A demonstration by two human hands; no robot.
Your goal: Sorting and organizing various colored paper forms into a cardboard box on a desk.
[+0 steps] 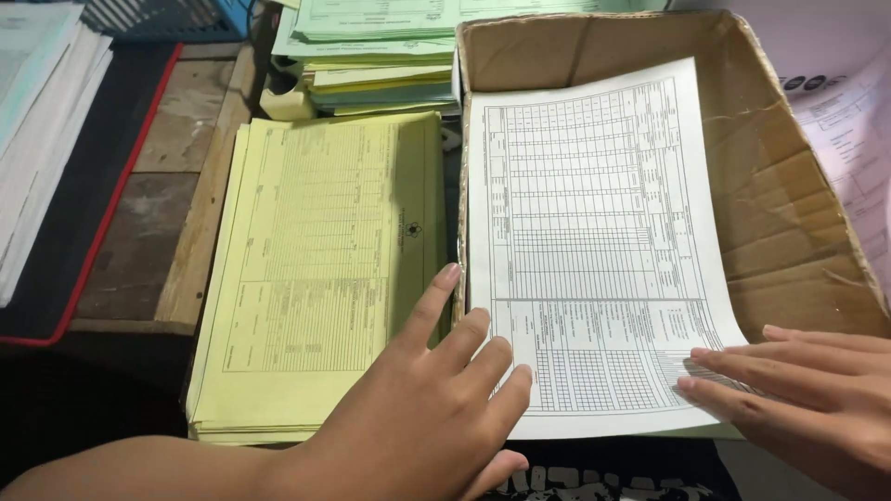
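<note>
Your open left hand (422, 408) and right hand (798, 390) lay flat, holding nothing, on a white form (594, 241) in the box (789, 186), yellow stack (316, 269) beside.

A printed form sheet (594, 241) lies in a shallow cardboard box (789, 186) at right. Left of the box, touching its wall, lies a stack of forms (316, 278); behind that, further paper stacks (380, 56). The left hand (427, 408) spans stack and sheet; the right hand (798, 399) rests on the sheet's near right corner. A paper pile (37, 130) lies far left, apparently on a mat (93, 186).
</note>
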